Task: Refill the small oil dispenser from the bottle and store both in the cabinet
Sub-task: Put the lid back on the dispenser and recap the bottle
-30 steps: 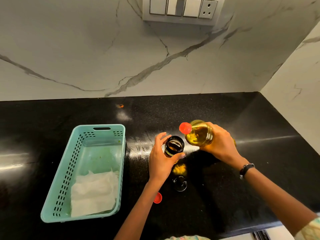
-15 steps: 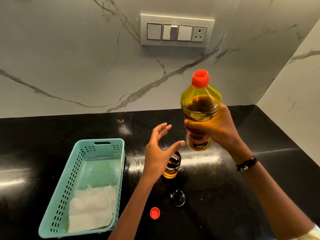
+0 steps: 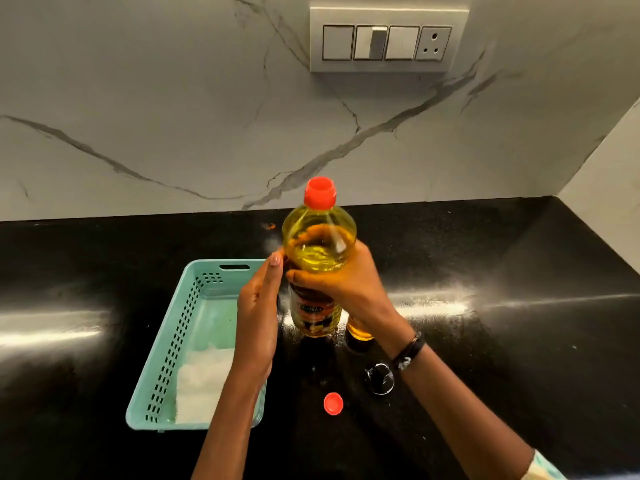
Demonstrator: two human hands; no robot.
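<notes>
The right hand is gripping the oil bottle upright around its middle, seemingly to stop any spill, while the left hand is lying flat and open against its left side, steadying it. The small dispenser is standing just right of the bottle's base, partly hidden behind the wrist. Nearer are lying a red cap and a dark stopper; a teal basket is crowding the left.

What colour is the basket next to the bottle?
The perforated plastic basket is light teal, seen in the head view.
</notes>
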